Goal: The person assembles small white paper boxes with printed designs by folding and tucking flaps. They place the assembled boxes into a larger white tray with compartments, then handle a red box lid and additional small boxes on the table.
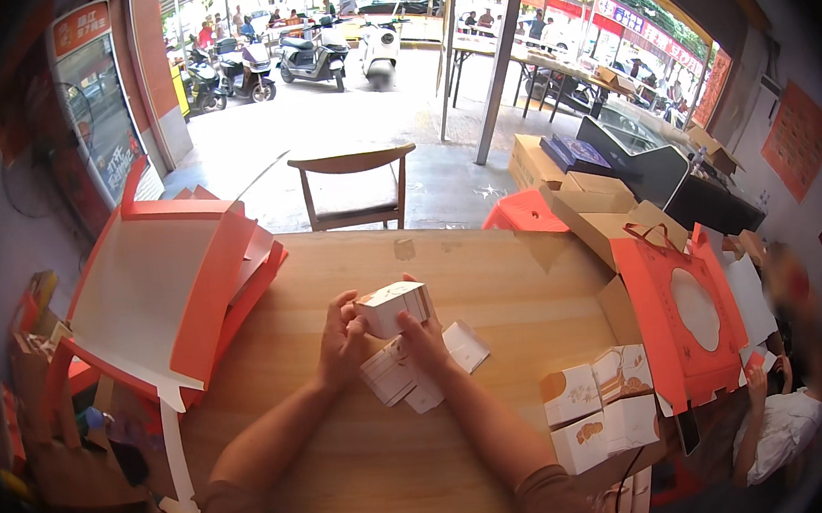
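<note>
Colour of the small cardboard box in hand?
The small cardboard box is white with brown markings; head view.

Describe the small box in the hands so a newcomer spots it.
Find the large pale wooden table. Above its middle, in the grip of the left hand and right hand, is a small white cardboard box with brown markings. Being hand-held sets it apart from the white cardboard pieces under the hands and the white boxes near the table's right edge.
</note>
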Demonstrator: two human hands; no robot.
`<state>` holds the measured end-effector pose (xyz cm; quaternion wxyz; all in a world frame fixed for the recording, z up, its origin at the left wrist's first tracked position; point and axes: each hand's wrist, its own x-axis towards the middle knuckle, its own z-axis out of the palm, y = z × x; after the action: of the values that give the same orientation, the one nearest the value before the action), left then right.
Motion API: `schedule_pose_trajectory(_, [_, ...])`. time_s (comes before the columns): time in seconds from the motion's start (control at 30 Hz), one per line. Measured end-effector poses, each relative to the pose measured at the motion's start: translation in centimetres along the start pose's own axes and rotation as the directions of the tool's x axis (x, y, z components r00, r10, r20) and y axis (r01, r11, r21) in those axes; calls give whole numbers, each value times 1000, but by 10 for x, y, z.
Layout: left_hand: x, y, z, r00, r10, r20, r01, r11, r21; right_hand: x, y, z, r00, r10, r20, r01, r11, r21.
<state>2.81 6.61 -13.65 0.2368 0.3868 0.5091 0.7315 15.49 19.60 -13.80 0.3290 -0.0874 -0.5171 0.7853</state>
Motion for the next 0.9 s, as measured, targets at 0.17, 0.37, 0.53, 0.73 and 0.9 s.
schedule_pose_trajectory(0.17, [4, 4, -10, 988, -148, -35, 134, 956, -260, -7, -21, 17, 994, -46, 101, 69, 971, -229])
schedule_pose_trajectory(0.37, [2, 0, -9, 1000, 17, 14, -16, 999, -52, -2, -11, 6, 998, -19, 62, 24, 996, -91])
schedule_pose_trajectory(0.53, [2, 5, -2, 999, 23, -37, -24, 1000, -11, 7, -2, 0, 994, 1, -108, 22, 977, 212])
schedule_pose_trajectory(0.73, [7, -3, -13, 992, 112, -63, -114, 993, -28, 6, 7, 3, 996, -73, -43, 60, 968, -244])
schedule_pose_trajectory(0.9, [2, -1, -8, 991, 114, -72, -121, 987, -105, 11, 9, -5, 1000, -15, -13, 12, 980, -199])
